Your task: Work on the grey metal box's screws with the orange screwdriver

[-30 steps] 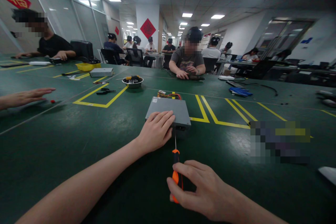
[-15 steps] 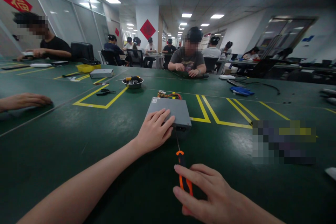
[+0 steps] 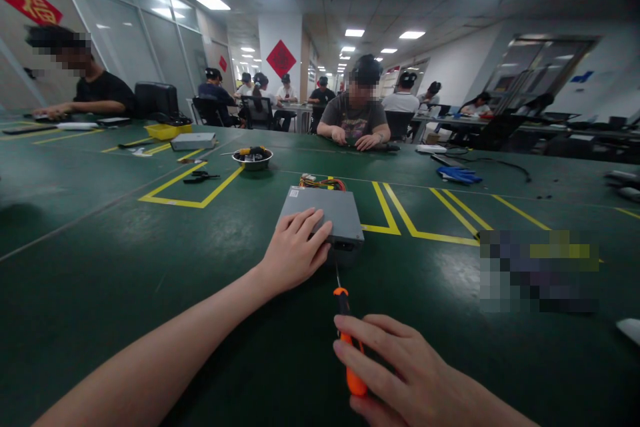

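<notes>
Two containers stand on the left half of the green counter (image 3: pixel 100 293): a yellow tray (image 3: pixel 168 131), whose contents cannot be made out, and a steel bowl (image 3: pixel 253 163) holding a heap of small dark parts, too small to tell, with a yellow-handled screwdriver (image 3: pixel 251 149) lying across its top. Just right of the bowl's near side lie black snips (image 3: pixel 201 177). Farther right, a grey metal box (image 3: pixel 320 213) sits flat on the counter, with coloured wires (image 3: pixel 323 182) bunched behind it. The left hand (image 3: pixel 295 250) rests on the box's near corner, fingers spread and lying flat. Just below the box, the right hand (image 3: pixel 395 373) has its fingers curled around an orange-handled screwdriver (image 3: pixel 347 340), whose tip points at the box without touching it. Blue gloves (image 3: pixel 459 175) lie beyond. A co-worker's hand seen earlier at the left edge has gone from view.
</notes>
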Motion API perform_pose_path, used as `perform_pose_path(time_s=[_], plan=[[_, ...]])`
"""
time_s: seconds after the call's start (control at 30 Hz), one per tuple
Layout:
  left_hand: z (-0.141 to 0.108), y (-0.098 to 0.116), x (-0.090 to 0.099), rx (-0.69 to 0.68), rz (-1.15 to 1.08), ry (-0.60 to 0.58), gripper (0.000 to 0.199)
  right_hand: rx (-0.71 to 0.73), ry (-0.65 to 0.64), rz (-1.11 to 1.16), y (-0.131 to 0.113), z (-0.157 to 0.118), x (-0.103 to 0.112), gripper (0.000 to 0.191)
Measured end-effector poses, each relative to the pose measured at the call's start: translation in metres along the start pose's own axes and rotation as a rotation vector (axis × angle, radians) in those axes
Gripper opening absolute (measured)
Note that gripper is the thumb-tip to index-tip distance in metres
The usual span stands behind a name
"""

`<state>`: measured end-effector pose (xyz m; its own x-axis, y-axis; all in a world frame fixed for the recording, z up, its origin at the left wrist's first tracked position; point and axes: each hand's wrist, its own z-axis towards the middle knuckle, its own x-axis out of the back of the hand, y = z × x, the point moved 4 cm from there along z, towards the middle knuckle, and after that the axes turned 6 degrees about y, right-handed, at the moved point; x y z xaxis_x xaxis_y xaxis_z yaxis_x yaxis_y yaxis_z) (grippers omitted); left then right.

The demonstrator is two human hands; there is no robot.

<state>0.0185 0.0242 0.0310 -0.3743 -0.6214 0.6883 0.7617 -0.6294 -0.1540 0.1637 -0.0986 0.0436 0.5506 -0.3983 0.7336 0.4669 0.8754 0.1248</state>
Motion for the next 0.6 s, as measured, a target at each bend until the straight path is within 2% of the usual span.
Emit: perform_pose_path(time_s=[0.07, 0.27, 0.4, 0.5, 0.6], plan=[[-0.0004, 0.0002, -0.0005, 0.009, -0.005, 0.0, 0.033, 0.012, -0.013, -0.013, -0.0014, 0.0012, -0.0006, 0.025], [-0.0011, 0.0001, -0.0039, 0.045, -0.002, -0.008, 0.031, -0.019, 0.059, 0.007, -0.0023, -0.0019, -0.0016, 0.02], [-0.0005, 0.0009, -0.0037, 0.047, 0.0, -0.006, 0.031, -0.066, -0.042, 0.008, -0.002, -0.0012, -0.0046, 0.028], [-0.0005, 0.0012, -0.0029, 0.052, -0.007, -0.002, 0.03, -0.059, -0.142, 0.001, -0.0036, 0.0014, -0.0078, 0.027], [-0.0009, 0.001, -0.0028, 0.065, -0.018, -0.006, 0.03, -0.043, -0.111, -0.016, -0.0046, 0.0009, -0.0096, 0.021]])
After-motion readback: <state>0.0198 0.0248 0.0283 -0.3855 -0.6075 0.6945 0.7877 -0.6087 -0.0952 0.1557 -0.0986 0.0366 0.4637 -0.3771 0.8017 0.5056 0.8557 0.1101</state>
